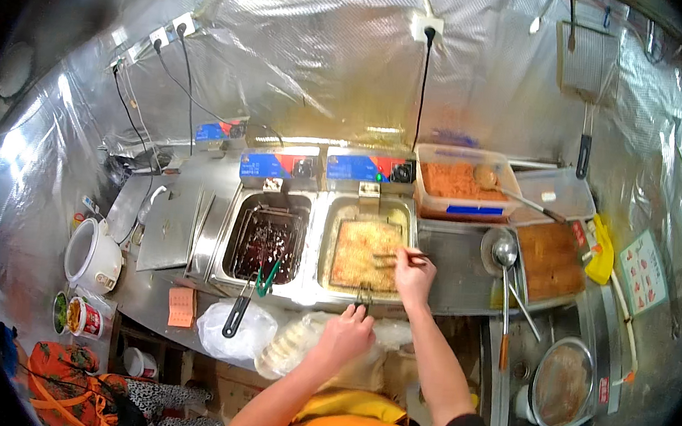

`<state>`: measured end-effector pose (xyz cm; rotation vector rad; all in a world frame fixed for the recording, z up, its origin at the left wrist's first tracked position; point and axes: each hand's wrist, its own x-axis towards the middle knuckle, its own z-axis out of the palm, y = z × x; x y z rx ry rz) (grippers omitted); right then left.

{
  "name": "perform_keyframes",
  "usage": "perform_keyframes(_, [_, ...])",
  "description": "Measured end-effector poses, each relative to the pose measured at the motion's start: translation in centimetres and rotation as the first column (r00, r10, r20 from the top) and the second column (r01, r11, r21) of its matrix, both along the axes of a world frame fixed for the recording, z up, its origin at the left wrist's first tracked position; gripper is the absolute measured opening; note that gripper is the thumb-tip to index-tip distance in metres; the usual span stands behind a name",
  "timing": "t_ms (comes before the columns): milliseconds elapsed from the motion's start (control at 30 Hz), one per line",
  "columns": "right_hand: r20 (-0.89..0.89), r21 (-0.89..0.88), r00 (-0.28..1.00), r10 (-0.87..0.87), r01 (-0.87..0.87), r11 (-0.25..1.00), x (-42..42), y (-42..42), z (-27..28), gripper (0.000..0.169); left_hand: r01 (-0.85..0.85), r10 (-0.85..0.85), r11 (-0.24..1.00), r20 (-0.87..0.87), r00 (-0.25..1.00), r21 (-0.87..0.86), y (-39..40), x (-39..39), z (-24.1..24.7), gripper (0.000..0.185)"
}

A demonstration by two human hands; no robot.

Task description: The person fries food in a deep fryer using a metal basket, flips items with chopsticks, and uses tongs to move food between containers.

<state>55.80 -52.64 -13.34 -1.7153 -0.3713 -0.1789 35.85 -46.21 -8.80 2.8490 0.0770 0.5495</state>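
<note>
My left hand [346,337] is closed round the black handle [361,308] of a wire fryer basket [364,287]. The basket sits in the right-hand deep fryer [326,255], where pale golden food [365,246] bubbles in foaming oil. Over the right edge of that oil, my right hand [416,276] grips what look like chopsticks [385,256], their tips pointing left into the foam. To the left, a second deep fryer [221,251] contains dark oil and another wire basket [267,212]. Green-tipped tongs [268,277] rest at its front edge, beside a black basket handle [236,317].
Behind on the right stands a plastic tub [463,207] of orange-red crumbly food with a ladle [530,203]. A metal ladle [504,253], brown tray [550,261] and round strainer [562,382] lie rightward. Plastic bags [237,329] line the front edge; a rice cooker [93,257] stands left.
</note>
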Motion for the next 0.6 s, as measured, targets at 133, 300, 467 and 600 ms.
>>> perform_keyframes(133, [0.041, 0.017, 0.998, -0.049, 0.048, 0.999, 1.0, -1.2, 4.4, 0.017, -0.007, 0.007, 1.0, 0.004, 1.0, -0.03, -0.1, 0.3, -0.6, 0.014])
perform_keyframes(300, [0.059, -0.029, 0.998, -0.008, 0.01, 1.0, -0.1, -1.1, 6.5, 0.015, -0.009, 0.012, 0.999, 0.076, 0.997, -0.035, 0.0, -0.8, -0.7, 0.008])
perform_keyframes(467, [0.199, -0.242, 0.974, 0.112, -0.062, 0.968, 2.0, 0.4, 1.8, 0.022, -0.011, 0.014, 0.999, 0.088, 0.996, -0.039, -0.3, -0.1, -0.2, 0.01])
perform_keyframes(600, [0.079, 0.015, 0.994, -0.082, 0.081, 0.997, -0.2, -2.7, 7.7, 0.018, -0.07, 0.07, 0.977, -0.011, 0.998, -0.202, -0.2, -1.7, -0.1, 0.031])
